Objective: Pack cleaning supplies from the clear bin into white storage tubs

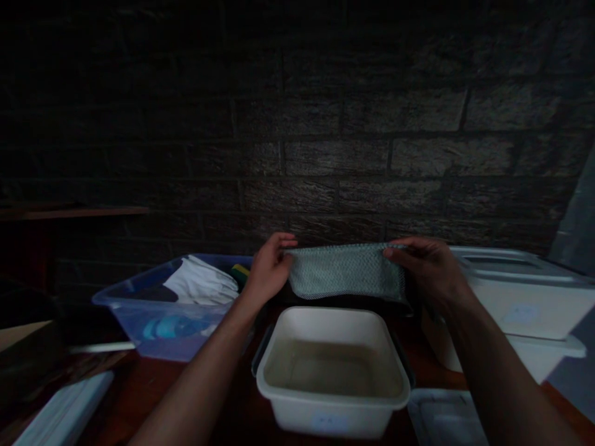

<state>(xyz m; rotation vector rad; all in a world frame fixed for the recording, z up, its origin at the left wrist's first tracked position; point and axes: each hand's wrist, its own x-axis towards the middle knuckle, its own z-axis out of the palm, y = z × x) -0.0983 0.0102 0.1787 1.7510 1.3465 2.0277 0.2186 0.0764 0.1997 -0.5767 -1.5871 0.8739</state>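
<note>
A grey-green patterned cloth (346,271) hangs stretched between my two hands, above and behind a white tub. My left hand (272,265) pinches its left top corner. At the right top corner my right hand (425,267) grips it between thumb and fingers. The cloth's lower edge sags a little and stays clear of the tub. Below it stands the white plastic tub (332,402), with murky liquid (332,368) inside and dark handles at its sides.
On the left, a translucent blue bin (162,334) holds white gloves (202,282) and a yellow-green sponge (240,272). Stacked white containers (530,303) with a grey lid stand to the right. A pale lid (444,415) lies beside the tub. A brick wall (325,161) rises behind.
</note>
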